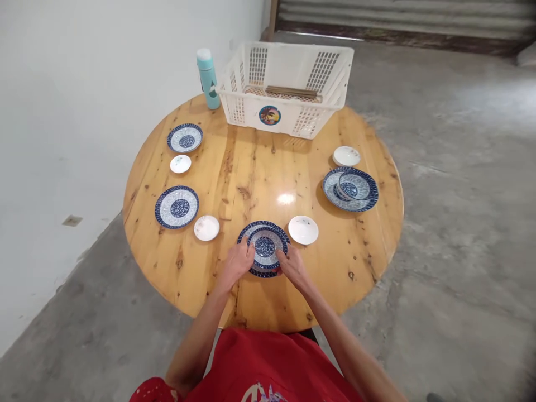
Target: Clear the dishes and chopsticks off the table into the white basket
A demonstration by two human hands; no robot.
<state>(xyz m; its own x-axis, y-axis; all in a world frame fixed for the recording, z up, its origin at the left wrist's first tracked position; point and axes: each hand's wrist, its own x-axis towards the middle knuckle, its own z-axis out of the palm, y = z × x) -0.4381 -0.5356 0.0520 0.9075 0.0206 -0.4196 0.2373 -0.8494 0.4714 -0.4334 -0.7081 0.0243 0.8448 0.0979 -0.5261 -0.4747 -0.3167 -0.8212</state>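
Note:
Close to the table's front edge, a smaller blue-and-white plate (264, 246) is over a larger plate (264, 273) of the same pattern. My left hand (240, 258) grips the small plate's left rim, thumb on top. On the opposite rim, my right hand (292, 263) has its thumb over the edge and its fingers below. Whether the small plate touches the one beneath cannot be made out. A white dish (303, 230) lies just beyond my right hand, and another white dish (206, 228) sits to the upper left of my left hand.
A round wooden table (251, 162) bears a white plastic basket (288, 114) with brown sticks (292, 91) inside. Left of it stands a turquoise bottle (208, 81). Patterned plates (176, 207) and a small dish (180, 163) line the left; a clear bowl (355, 185) rests on plates at right.

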